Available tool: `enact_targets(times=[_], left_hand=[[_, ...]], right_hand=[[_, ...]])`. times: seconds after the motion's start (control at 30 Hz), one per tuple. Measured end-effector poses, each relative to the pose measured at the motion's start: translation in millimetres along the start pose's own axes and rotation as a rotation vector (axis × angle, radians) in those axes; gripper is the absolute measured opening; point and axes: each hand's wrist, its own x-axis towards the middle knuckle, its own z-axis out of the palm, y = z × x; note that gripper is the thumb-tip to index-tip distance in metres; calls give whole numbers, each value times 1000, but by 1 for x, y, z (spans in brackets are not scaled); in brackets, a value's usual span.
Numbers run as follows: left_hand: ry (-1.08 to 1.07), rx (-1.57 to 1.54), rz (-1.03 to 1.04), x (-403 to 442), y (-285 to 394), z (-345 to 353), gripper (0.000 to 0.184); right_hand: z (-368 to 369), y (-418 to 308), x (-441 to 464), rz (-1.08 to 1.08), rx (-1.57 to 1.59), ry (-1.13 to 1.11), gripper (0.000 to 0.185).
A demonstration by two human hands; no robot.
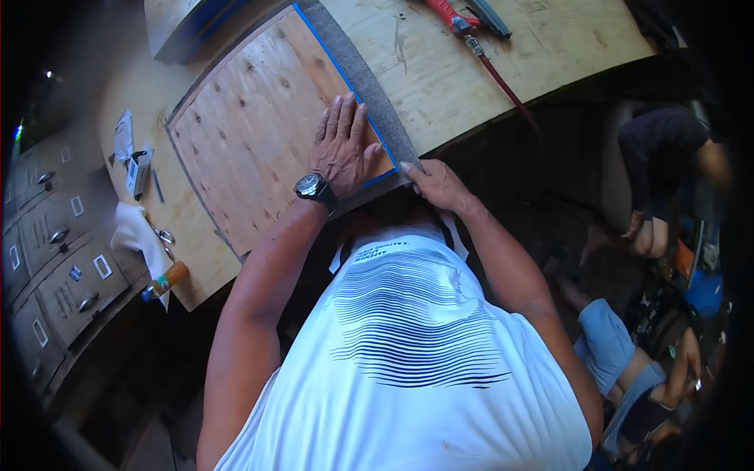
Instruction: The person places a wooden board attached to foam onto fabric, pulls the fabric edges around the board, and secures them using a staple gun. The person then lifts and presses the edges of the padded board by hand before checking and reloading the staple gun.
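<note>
A plywood board (259, 118) with blue along its right edge lies on a grey felt-like sheet (365, 74). The sheet shows as a strip past the board's right side. My left hand (344, 151) rests flat on the board near its lower right corner, fingers stretched out, a watch (310, 185) on the wrist. Beside that corner, my right hand (437, 183) pinches the grey sheet's edge between thumb and fingers at the near side of the table.
The wooden table (471, 94) bears a red-handled air tool (453, 17) with a hose (503, 85), scissors (164, 235), white cloth (140, 231) and an orange bottle (169, 279). Metal drawers (59, 251) stand left. Two other people (660, 149) sit at the right.
</note>
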Motion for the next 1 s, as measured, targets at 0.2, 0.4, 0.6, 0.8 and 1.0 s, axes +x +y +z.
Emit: enact_targets(times=[0.2, 0.4, 0.6, 0.8, 1.0], left_hand=[[-92, -60, -15, 7, 0, 2, 64], [-118, -55, -39, 10, 0, 8, 63], [50, -169, 1, 9, 1, 10, 56], [41, -226, 399, -3, -12, -2, 44], [-112, -412, 556, -5, -22, 0, 36]], right_hand=[[-1, -6, -9, -110, -161, 42, 45], [12, -14, -13, -235, -360, 91, 36], [39, -24, -16, -468, -703, 347, 27], [61, -27, -16, -509, -909, 499, 24], [51, -35, -21, -480, -879, 477, 27]])
